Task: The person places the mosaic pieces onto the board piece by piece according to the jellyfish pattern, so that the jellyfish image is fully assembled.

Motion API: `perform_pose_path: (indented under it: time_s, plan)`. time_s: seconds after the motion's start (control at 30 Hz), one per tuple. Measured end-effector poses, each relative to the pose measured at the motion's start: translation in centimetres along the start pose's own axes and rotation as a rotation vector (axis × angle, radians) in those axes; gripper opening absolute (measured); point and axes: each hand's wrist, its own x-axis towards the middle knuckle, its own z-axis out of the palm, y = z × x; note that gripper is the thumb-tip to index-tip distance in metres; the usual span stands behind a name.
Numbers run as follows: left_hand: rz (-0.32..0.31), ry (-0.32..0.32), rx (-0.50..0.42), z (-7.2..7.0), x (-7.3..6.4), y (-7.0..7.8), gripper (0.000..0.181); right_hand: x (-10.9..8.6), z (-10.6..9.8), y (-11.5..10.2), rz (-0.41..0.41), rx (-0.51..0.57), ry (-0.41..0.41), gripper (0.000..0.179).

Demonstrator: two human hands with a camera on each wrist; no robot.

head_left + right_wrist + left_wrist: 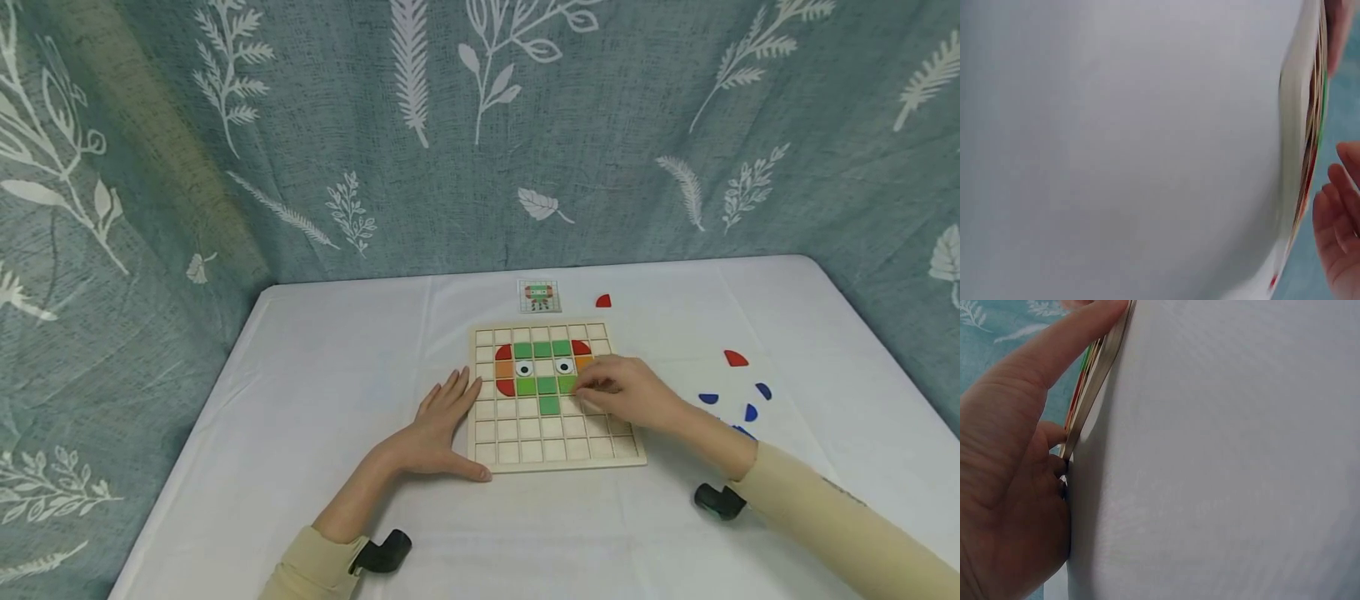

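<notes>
Board (530, 429) squarish. Your L hand (438, 429) spread along its 9 o'clock edge. Your R hand (633, 393) nearer lowest green tile (549, 406), approx 9 o'clock from R; fingers bent, can't tell if gripping anything.

One board (507, 431), one card (539, 296), two eye tiles (524, 368) show

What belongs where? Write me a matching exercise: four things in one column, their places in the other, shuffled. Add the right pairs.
Things:
1. Card
2. Left hand
3. Blue pieces
4. Right hand

Places:
A. Along the left edge of the board
B. Over the board's right part
C. Beyond the board's far edge
D. Off the board, to its right

Pairs: 1-C, 2-A, 3-D, 4-B
</notes>
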Motion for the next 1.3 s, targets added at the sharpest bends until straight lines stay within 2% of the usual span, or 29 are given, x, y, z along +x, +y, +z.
perform_pose_path:
  time_s: [0.13,0.27,0.43,0.53,0.73,1.0,1.17,1.3]
  plan:
    - [-0.004,0.000,-0.001,0.1,-0.1,0.0,0.126,-2.2,-2.7,2.4,0.078,-0.098,0.130,0.009]
    - [-0.004,0.003,0.003,0.1,-0.2,0.0,0.126,-5.1,-6.0,4.6,0.219,-0.208,0.218,0.012]
    - [-0.003,0.005,-0.001,0.0,-0.4,-0.1,0.126,-8.0,-9.1,7.0,0.441,-0.248,0.211,0.031]
    - [-0.003,0.006,0.000,0.0,-0.5,-0.1,0.126,-8.9,-9.8,8.0,0.509,-0.243,0.181,0.039]
    - [0.008,0.007,0.001,0.0,-0.4,0.0,0.126,-9.0,-9.9,8.4,0.493,-0.244,0.174,0.034]
    - [0.015,0.006,0.008,-0.1,-0.2,0.1,0.126,-7.9,-9.2,7.6,0.487,-0.232,0.185,0.033]
    - [0.016,0.005,0.006,-0.1,-0.2,0.1,0.126,-6.9,-7.7,6.3,0.470,-0.194,0.176,0.034]
    - [0.014,0.003,0.003,0.0,-0.1,0.1,0.126,-5.5,-5.6,4.7,0.420,-0.133,0.148,0.032]
